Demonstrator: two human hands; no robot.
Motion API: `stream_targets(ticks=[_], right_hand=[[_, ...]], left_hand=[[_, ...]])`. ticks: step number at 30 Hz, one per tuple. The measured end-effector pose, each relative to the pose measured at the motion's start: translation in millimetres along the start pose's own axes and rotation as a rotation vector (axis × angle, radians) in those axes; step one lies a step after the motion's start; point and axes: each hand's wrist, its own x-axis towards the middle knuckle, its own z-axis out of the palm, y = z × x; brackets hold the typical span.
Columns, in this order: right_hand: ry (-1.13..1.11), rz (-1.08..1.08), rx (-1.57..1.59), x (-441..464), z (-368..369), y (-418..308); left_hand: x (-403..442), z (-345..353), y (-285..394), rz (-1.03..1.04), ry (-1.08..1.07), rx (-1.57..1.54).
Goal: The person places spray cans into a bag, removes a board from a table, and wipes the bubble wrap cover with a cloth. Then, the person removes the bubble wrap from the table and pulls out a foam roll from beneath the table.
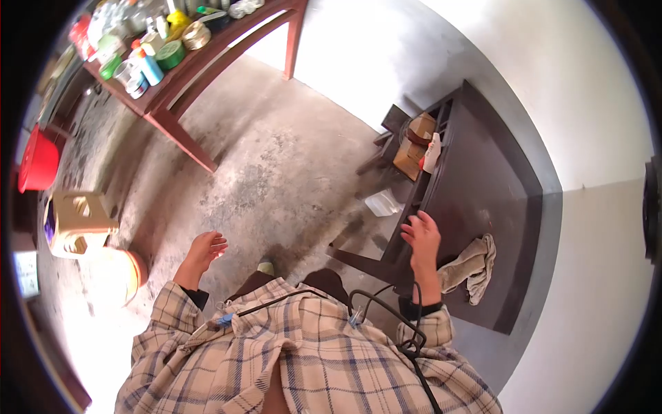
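Observation:
My left hand [206, 250] hangs over the concrete floor with its fingers apart and nothing in it. On the other side, my right hand [422, 238] is raised beside the near edge of a dark brown table [483, 186], fingers spread and slightly bent, holding nothing. A crumpled beige cloth [470, 268] lies on that table, to the right of my right hand. Cardboard boxes [408, 159] and a white bottle with a red part [432, 153] sit at the table's far left side. Black cables [386, 307] run across my plaid shirt.
A reddish-brown table [165, 117] at the upper left bears several bottles, tape rolls and bags. A red bucket [39, 162], a beige plastic container [79, 224] and an orange-rimmed bucket [127, 276] stand left. A clear plastic container [383, 203] lies near the dark table.

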Motion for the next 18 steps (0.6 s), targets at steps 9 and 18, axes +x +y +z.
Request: stream_targets(ticks=[9,18], right_hand=[[0.125,0.343,0.321,95.0,44.5,19.6],[0.679,0.459,1.222,253.8,52.3,55.6]], left_hand=[[85.5,70.7,85.3,-0.083,-0.182,0.024],[183.9,120.2,210.3,-0.179,-0.126,0.302]])
